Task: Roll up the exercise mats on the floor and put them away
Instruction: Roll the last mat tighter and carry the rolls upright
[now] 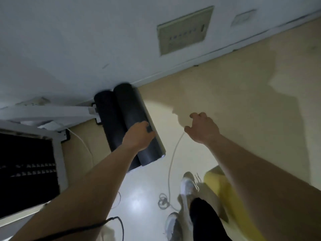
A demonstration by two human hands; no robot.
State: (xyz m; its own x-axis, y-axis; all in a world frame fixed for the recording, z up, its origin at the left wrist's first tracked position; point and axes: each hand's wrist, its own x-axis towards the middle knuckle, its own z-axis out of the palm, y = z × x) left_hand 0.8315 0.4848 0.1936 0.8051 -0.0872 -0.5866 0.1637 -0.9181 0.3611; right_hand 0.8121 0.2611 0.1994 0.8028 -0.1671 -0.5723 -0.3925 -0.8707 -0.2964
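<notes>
Two dark rolled exercise mats lie side by side on the floor, their far ends against the white wall. The right roll [133, 110] has a pale edge along its right side. The left roll [108, 115] lies next to a white frame. My left hand [139, 136] rests on the right roll, its fingers bent over the roll's pale edge. My right hand [203, 127] hovers over bare floor to the right of the rolls, fingers loosely curled and holding nothing.
A white metal frame [57, 112] with a dark panel [26, 171] stands at the left. A white cable [171, 164] runs across the beige floor to a coil by my white shoes [187, 188]. A yellow object [224, 193] sits at the lower right. A wall panel [184, 30] is above.
</notes>
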